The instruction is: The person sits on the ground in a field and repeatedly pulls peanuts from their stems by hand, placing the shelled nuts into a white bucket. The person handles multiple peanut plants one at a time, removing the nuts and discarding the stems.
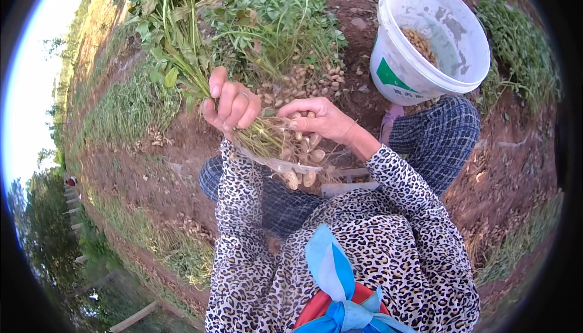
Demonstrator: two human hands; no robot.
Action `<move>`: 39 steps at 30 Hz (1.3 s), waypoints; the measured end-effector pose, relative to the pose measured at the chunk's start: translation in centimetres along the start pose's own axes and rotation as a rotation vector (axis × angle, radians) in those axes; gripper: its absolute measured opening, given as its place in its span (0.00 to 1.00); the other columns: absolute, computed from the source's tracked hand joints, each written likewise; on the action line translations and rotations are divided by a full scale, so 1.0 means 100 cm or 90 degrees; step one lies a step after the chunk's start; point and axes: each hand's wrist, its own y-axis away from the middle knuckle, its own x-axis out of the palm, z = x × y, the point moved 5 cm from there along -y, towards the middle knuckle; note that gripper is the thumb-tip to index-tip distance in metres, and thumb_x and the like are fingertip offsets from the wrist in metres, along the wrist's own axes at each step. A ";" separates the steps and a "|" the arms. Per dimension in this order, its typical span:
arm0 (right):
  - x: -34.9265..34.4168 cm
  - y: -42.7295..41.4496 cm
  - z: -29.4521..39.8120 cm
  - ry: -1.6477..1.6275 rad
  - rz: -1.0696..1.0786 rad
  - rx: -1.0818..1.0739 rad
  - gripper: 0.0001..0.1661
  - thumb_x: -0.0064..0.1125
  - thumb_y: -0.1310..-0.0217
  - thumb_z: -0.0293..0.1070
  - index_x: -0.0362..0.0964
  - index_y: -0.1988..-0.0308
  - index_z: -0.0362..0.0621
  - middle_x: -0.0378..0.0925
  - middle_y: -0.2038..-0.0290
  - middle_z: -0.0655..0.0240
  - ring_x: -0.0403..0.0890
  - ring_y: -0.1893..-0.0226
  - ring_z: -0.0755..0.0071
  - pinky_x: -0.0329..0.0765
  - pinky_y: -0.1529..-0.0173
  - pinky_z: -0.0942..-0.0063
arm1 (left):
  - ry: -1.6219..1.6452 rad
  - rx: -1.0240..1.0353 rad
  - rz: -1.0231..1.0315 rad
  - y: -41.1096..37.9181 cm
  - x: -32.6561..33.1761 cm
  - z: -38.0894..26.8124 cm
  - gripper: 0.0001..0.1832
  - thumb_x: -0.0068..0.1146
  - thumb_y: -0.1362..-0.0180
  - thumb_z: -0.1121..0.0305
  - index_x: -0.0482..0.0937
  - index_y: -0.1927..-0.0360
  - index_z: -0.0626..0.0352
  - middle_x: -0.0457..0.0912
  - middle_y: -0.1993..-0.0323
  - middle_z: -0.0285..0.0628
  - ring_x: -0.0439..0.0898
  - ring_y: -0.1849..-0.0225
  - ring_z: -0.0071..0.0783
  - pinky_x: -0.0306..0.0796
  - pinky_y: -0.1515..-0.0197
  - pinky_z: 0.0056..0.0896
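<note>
My left hand (234, 105) is closed around the stems of an uprooted peanut plant (175, 27), whose leaves rise to the upper left. Its roots and a cluster of peanut pods (307, 150) hang toward my lap. At the root end, my right hand (321, 121) has its thumb and fingers around some pods, partly hidden by the hand. A strip of translucent plastic film (278, 163) clings along the underside of the roots. To the upper right, a white plastic bucket (387, 55) with a green mark and writing holds peanut pods (419, 46) at its bottom.
Beyond my hands lies a heap of peanut plants (282, 23), with loose pods (314, 80) on the soil beside it. More plants lie in rows at left (127, 114) and right (519, 46). My bent knee (437, 141) is close below the bucket.
</note>
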 end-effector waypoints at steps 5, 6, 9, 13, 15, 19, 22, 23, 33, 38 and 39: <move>-0.012 0.003 0.027 0.283 -0.215 -0.238 0.10 0.59 0.46 0.30 0.73 0.63 0.38 0.73 0.70 0.75 0.73 0.73 0.85 0.70 0.68 0.85 | -0.106 0.009 -0.075 0.003 -0.004 -0.003 0.07 0.45 0.39 0.70 0.62 0.63 0.59 0.62 0.87 0.27 0.62 0.91 0.11 0.55 0.89 0.13; -0.015 0.003 0.020 0.136 -0.263 -0.158 0.07 0.59 0.46 0.30 0.74 0.65 0.40 0.73 0.71 0.75 0.72 0.76 0.86 0.69 0.71 0.87 | -0.119 0.010 -0.083 0.003 -0.005 -0.002 0.06 0.45 0.39 0.70 0.62 0.63 0.59 0.61 0.88 0.27 0.61 0.91 0.11 0.54 0.89 0.13; -0.025 0.002 0.015 0.008 -0.387 -0.086 0.05 0.58 0.45 0.30 0.74 0.66 0.42 0.72 0.75 0.75 0.69 0.80 0.87 0.66 0.76 0.86 | -0.178 -0.043 -0.088 0.006 -0.017 0.008 0.06 0.45 0.39 0.70 0.62 0.63 0.59 0.62 0.87 0.27 0.62 0.91 0.11 0.54 0.89 0.13; -0.098 0.006 0.010 -0.325 -0.480 -0.131 0.07 0.58 0.45 0.29 0.70 0.65 0.41 0.70 0.78 0.74 0.68 0.83 0.86 0.55 0.87 0.91 | -0.131 -0.045 -0.075 0.007 -0.009 0.001 0.06 0.45 0.39 0.70 0.62 0.63 0.58 0.62 0.87 0.27 0.62 0.90 0.11 0.54 0.89 0.14; -0.112 0.018 0.026 -0.268 -0.481 -0.129 0.07 0.56 0.42 0.30 0.70 0.63 0.42 0.70 0.75 0.72 0.67 0.82 0.85 0.57 0.85 0.90 | -0.134 -0.043 -0.089 0.013 -0.014 -0.001 0.07 0.46 0.39 0.70 0.61 0.63 0.58 0.62 0.86 0.27 0.63 0.90 0.11 0.54 0.89 0.14; -0.148 0.051 0.114 0.195 -0.693 -0.363 0.09 0.62 0.47 0.31 0.75 0.65 0.41 0.69 0.81 0.77 0.68 0.83 0.88 0.61 0.82 0.88 | -0.074 -0.037 -0.063 0.011 -0.012 0.003 0.07 0.46 0.40 0.70 0.61 0.64 0.58 0.63 0.86 0.28 0.63 0.90 0.11 0.55 0.89 0.14; -0.199 0.075 0.156 0.832 -0.858 -0.261 0.15 0.62 0.51 0.36 0.76 0.59 0.57 0.77 0.64 0.65 0.78 0.65 0.71 0.73 0.60 0.74 | -0.047 -0.038 0.001 0.008 -0.006 -0.001 0.07 0.46 0.39 0.70 0.60 0.64 0.58 0.64 0.86 0.29 0.64 0.90 0.12 0.57 0.88 0.14; -0.201 0.081 0.161 0.979 -0.922 -0.248 0.15 0.61 0.51 0.36 0.76 0.58 0.57 0.77 0.63 0.65 0.78 0.63 0.69 0.73 0.59 0.74 | -0.044 -0.043 0.016 0.006 -0.006 0.000 0.07 0.46 0.39 0.70 0.60 0.64 0.58 0.64 0.86 0.29 0.65 0.90 0.12 0.57 0.88 0.14; -0.031 0.015 0.008 0.133 -0.093 -0.015 0.26 0.53 0.40 0.43 0.65 0.47 0.39 0.71 0.51 0.64 0.70 0.50 0.71 0.67 0.45 0.71 | -0.017 -0.097 0.124 -0.005 0.009 0.003 0.08 0.44 0.38 0.68 0.60 0.62 0.58 0.67 0.85 0.30 0.66 0.90 0.14 0.59 0.88 0.16; 0.019 0.008 0.002 -0.099 0.053 -0.098 0.24 0.48 0.37 0.42 0.66 0.48 0.37 0.71 0.52 0.65 0.70 0.51 0.74 0.65 0.46 0.74 | 0.005 -0.087 0.090 -0.003 0.008 0.008 0.08 0.45 0.38 0.69 0.61 0.62 0.59 0.67 0.86 0.30 0.66 0.91 0.15 0.58 0.88 0.16; 0.017 0.007 0.000 -0.101 0.011 -0.061 0.22 0.49 0.37 0.41 0.68 0.50 0.37 0.72 0.54 0.67 0.70 0.54 0.76 0.65 0.48 0.76 | -0.001 -0.087 0.089 -0.004 0.009 0.008 0.08 0.45 0.38 0.69 0.61 0.62 0.59 0.67 0.86 0.30 0.66 0.91 0.15 0.58 0.88 0.17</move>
